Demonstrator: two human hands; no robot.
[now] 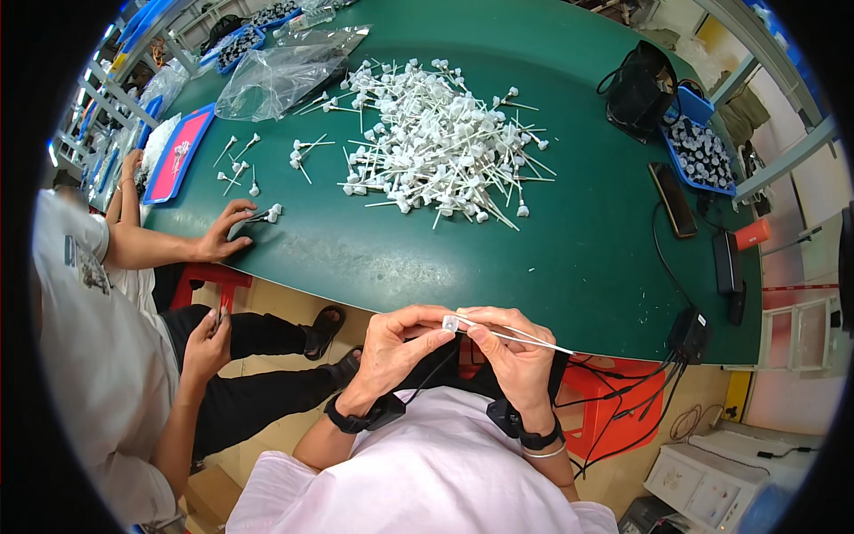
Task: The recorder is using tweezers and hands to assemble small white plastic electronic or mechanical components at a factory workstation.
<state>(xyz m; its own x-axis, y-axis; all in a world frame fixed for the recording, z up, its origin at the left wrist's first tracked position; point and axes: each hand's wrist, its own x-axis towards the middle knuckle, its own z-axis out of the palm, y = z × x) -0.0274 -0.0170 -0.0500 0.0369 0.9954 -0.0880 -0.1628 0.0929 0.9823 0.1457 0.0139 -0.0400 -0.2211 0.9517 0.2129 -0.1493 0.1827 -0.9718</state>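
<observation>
Just off the near edge of the green table, my left hand [396, 347] pinches a small whitish, square-faced plastic piece [450, 324] between thumb and fingers. Two thin white wires [534, 339] run from it toward the right. Close beside it, my right hand [516, 356] grips these wires between thumb and forefinger, their free ends sticking out past the hand. Farther back lies a large heap of white-headed parts with thin white stems [436, 142]. Whether the held piece is the same kind as those cannot be made out.
At left, a co-worker's hand [227, 233] rests by a few loose parts. A blue tray with a pink base [191, 147] and a clear plastic bag [276, 80] lie behind. Right: black bag [639, 93], blue parts tray [698, 156], phone [673, 200], black cable block [689, 335], red stool [614, 405].
</observation>
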